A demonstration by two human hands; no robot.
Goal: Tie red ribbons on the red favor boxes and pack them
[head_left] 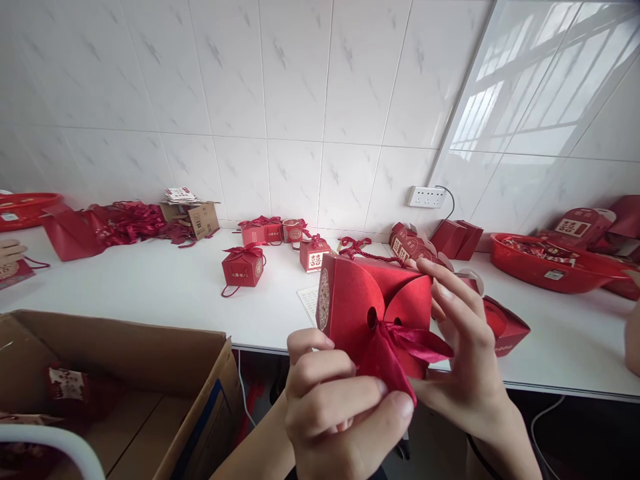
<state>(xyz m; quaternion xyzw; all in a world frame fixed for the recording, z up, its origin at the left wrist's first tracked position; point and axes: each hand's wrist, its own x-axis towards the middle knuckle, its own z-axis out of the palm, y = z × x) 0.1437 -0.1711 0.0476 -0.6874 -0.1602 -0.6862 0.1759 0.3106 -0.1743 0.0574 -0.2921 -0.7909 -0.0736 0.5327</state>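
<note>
A red gift box is held up in front of me, tilted so that its side with curved flaps and two round holes faces me. A dark red satin ribbon comes out at the holes. My left hand is closed, pinching one ribbon end between thumb and fingers. My right hand grips the box from the right, its fingers along the far edge and its thumb underneath. A twisted red cord shows at the box's far edge.
Finished-looking red boxes stand on the white table. A red basin of small packets is at right. An open cardboard carton sits front left. A power strip is on the wall. Another person's hand shows far left.
</note>
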